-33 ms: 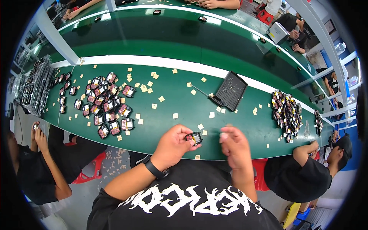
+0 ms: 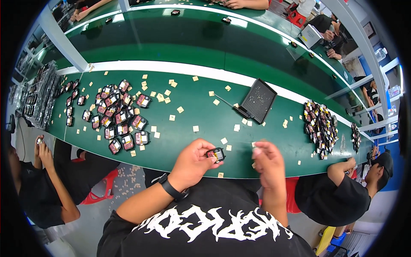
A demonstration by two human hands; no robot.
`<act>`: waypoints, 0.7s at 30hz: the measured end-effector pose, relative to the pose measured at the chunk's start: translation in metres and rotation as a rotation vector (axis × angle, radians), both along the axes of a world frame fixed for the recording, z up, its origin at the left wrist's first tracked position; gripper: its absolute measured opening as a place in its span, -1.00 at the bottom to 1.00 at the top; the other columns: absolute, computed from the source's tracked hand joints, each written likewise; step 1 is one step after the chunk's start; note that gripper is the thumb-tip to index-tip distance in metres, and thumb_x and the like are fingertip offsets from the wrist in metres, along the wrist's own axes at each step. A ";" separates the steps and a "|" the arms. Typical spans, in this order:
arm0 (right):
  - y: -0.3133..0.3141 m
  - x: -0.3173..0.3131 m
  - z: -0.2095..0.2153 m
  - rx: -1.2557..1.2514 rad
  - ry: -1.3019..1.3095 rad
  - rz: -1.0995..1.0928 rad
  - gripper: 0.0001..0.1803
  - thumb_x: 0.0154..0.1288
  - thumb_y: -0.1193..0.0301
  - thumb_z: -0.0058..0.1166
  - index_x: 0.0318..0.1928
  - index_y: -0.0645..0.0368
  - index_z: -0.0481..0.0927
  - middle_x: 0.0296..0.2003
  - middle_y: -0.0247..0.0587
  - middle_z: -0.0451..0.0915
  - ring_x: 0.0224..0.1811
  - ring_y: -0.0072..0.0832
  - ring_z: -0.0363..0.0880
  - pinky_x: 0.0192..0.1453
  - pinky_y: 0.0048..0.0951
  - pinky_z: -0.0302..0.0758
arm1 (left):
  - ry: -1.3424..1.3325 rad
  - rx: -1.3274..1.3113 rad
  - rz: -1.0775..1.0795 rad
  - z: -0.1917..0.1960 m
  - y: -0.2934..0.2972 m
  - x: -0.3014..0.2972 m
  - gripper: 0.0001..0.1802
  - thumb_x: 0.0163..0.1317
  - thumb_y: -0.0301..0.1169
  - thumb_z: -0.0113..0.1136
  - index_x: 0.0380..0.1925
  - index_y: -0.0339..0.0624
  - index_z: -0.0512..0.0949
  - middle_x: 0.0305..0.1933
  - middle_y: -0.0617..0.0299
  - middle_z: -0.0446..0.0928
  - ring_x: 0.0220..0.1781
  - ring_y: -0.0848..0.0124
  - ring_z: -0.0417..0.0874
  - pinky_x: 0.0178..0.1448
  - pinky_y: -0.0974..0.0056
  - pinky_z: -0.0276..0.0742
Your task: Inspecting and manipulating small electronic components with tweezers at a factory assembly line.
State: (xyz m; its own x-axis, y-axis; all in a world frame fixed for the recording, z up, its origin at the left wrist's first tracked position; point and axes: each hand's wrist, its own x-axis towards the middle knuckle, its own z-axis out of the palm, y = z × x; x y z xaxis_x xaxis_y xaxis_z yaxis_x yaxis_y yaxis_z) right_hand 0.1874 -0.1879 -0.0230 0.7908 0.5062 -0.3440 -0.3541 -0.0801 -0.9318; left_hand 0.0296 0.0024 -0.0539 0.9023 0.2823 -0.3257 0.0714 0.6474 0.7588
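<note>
My left hand (image 2: pixel 192 165) pinches a small black component (image 2: pixel 215 153) over the counter (image 2: pixel 201 107) edge; my right hand (image 2: pixel 267 162) is closed on something pale (too blurred to tell what). A loose pinch could drop the part to the floor. Paper squares (image 2: pixel 195 128) litter the counter; finished pieces (image 2: pixel 117 115) lie left, a black tray (image 2: pixel 258 100) beyond.

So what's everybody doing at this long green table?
A person at the green table holds a small black component in the left hand. The right hand is raised beside it, pinching something pale. Finished-looking pieces lie in a pile to the left, small tan squares are scattered about, and a black tray sits ahead.
</note>
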 end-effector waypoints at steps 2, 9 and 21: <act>-0.032 0.020 0.000 -0.070 -0.149 -0.103 -0.79 0.42 0.45 0.27 0.02 0.17 0.66 -0.33 -0.46 0.59 -0.48 -0.81 0.35 -0.48 -0.71 0.19 | 0.044 0.043 0.024 0.005 -0.001 -0.005 -0.75 0.42 -0.71 0.12 0.04 -0.34 0.42 0.03 0.00 0.64 0.06 0.18 0.77 0.14 0.25 0.76; -0.179 0.123 -0.051 -0.913 -1.072 -0.497 -0.71 0.41 0.39 0.27 0.04 0.29 0.66 -0.18 -0.14 0.66 -0.20 -0.36 0.59 -0.07 -0.37 0.52 | -0.070 0.039 0.046 0.055 -0.002 -0.025 -0.71 0.46 -0.72 0.01 0.14 -0.41 0.39 0.16 0.02 0.59 0.21 0.34 0.67 0.28 0.24 0.66; -0.227 0.160 -0.057 -1.343 -1.329 -0.377 -0.59 0.46 0.35 0.21 0.23 0.23 0.56 0.13 0.10 0.52 0.15 0.04 0.56 0.21 -0.11 0.53 | -0.173 0.258 0.027 0.068 -0.018 -0.039 -0.63 0.41 -0.76 -0.04 0.20 -0.44 0.42 0.17 0.07 0.56 0.19 0.44 0.65 0.32 0.30 0.57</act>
State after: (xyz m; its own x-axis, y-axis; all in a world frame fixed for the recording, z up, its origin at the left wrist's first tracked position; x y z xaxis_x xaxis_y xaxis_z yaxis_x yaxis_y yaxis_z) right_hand 0.3477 -0.4147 -0.0803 0.8230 0.2286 0.5200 0.2558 -0.9665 0.0200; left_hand -0.0094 -0.0155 0.0137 0.9292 0.3601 -0.0829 -0.0872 0.4318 0.8978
